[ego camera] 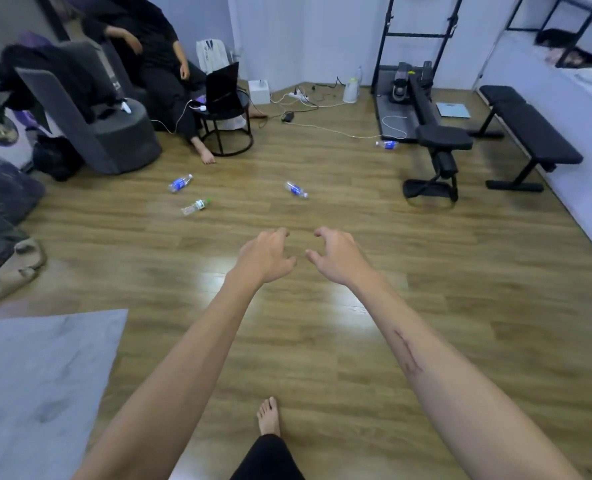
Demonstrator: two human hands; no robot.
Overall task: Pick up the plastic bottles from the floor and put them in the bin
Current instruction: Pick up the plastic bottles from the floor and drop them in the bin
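Several clear plastic bottles lie on the wooden floor. A blue-labelled bottle [180,183] and a green-capped bottle [195,206] rest at the left. Another blue-labelled bottle [296,189] lies near the middle, just beyond my hands. A further blue-labelled bottle [387,144] sits by the exercise machine. My left hand [266,255] and my right hand [332,256] are stretched out side by side above the floor, fingers curled and apart, holding nothing. No bin is in view.
A seated person [156,53] and a grey armchair [93,119] are at the back left, beside a round side table [227,129]. Cables [322,128] trail across the floor. A black bench [526,129] and exercise machine [429,133] stand on the right. A grey mat [38,386] lies at the lower left, with sandals [14,268] further up.
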